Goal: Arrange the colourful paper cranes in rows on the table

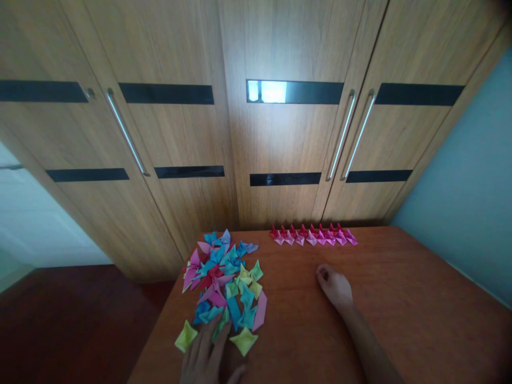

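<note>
Folded paper pieces in blue, pink, red, green and yellow lie in a loose pile (216,256) on the left of the table. My left hand (206,352) rests at the near edge of this pile, fingers spread, touching a green piece (221,326) between two fingers. A yellow-green piece (244,341) lies just right of it, another (186,336) to its left. At the back of the table stand a row of red pieces (303,231) and, in front, a row of pink pieces (311,238). My right hand (335,285) lies on the table with curled fingers; nothing shows in them.
The brown table (292,320) reaches back to a wooden wardrobe (276,138) with metal handles. A pale blue wall (464,186) runs along the right. Dark red floor (80,320) shows beyond the table's left edge.
</note>
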The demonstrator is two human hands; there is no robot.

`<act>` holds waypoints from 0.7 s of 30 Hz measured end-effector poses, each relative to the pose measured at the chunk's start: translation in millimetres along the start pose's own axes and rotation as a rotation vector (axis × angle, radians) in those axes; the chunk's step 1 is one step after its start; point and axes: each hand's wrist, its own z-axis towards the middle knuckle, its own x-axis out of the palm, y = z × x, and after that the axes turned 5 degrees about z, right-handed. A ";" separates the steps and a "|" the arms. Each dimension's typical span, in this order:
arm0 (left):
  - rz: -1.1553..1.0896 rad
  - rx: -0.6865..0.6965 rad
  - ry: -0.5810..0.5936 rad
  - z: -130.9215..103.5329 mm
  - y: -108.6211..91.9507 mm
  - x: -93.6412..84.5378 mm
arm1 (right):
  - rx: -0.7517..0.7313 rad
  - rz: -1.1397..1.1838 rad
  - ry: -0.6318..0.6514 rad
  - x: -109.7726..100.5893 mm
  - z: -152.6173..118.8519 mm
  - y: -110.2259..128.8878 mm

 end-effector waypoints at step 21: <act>-0.226 -0.006 0.113 44.9 -36.1 17.9 | -0.046 0.099 -0.031 -0.1 1.0 -5.5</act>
